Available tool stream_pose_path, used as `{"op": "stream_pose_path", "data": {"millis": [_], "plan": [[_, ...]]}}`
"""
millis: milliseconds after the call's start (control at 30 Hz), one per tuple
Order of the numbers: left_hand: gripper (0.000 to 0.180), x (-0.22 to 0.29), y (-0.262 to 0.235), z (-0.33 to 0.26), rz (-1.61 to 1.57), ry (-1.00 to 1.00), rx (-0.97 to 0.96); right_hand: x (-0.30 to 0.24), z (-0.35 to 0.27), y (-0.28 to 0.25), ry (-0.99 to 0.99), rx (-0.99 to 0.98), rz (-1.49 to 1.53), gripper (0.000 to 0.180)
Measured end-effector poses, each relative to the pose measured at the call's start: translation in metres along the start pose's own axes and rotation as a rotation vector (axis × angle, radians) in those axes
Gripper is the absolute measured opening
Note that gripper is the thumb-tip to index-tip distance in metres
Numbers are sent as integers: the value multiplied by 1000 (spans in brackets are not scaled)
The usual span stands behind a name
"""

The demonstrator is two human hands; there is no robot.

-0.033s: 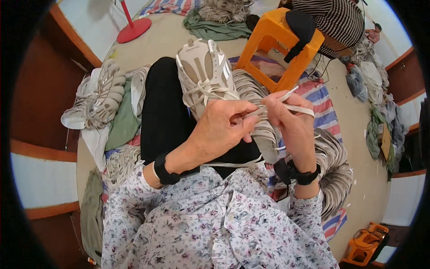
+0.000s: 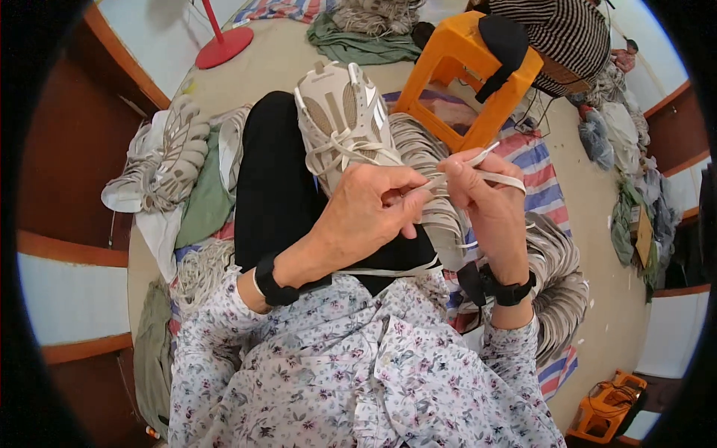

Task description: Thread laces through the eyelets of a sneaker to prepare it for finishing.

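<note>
A beige and white sneaker [image 2: 340,104] rests on my lap, toe pointing away from me, its cream laces loosely crossed over the top. Just on the near side of it, my left hand [image 2: 370,205] pinches a flat cream shoelace [image 2: 502,178] between thumb and fingers. My right hand [image 2: 484,198] grips the same lace a little to the right, the tipped end sticking up past the fingers and a loop lying over them. Only a short stretch of lace shows between the two hands. Whether this lace joins the sneaker is hidden behind my left hand.
Stacked beige shoe parts [image 2: 426,160] lie beyond my hands, with more [image 2: 556,280] at my right. At left are a pile of shoe uppers [image 2: 175,160] and a heap of laces [image 2: 203,272]. An orange stool [image 2: 455,86] with a black cap [image 2: 502,41] stands ahead.
The lace between my hands shows slightly more clearly. Both hands keep their hold on it.
</note>
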State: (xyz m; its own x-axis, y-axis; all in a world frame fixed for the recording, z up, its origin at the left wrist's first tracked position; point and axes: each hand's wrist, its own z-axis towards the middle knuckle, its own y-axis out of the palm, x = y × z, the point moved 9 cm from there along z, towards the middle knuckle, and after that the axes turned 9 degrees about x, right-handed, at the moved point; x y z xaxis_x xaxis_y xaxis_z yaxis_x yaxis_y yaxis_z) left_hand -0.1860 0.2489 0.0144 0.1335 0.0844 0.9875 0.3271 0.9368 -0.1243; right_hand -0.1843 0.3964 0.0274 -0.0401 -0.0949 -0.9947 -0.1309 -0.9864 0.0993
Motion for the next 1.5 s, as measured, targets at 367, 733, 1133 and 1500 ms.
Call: {"op": "stream_pose_path", "data": {"millis": [367,733,1133,1500], "plan": [[13,5,-24,-20,321,238,169,21,8,0,4,-6,75,14],[13,-9,-37,-26,296,243,222,28,9,10,30,-46,142,16],[25,-32,-35,-28,-278,-332,-44,33,3,25,57,-145,117,16],[27,-45,-42,-30,-81,-299,15,42,4,29,79,-143,206,14]]}}
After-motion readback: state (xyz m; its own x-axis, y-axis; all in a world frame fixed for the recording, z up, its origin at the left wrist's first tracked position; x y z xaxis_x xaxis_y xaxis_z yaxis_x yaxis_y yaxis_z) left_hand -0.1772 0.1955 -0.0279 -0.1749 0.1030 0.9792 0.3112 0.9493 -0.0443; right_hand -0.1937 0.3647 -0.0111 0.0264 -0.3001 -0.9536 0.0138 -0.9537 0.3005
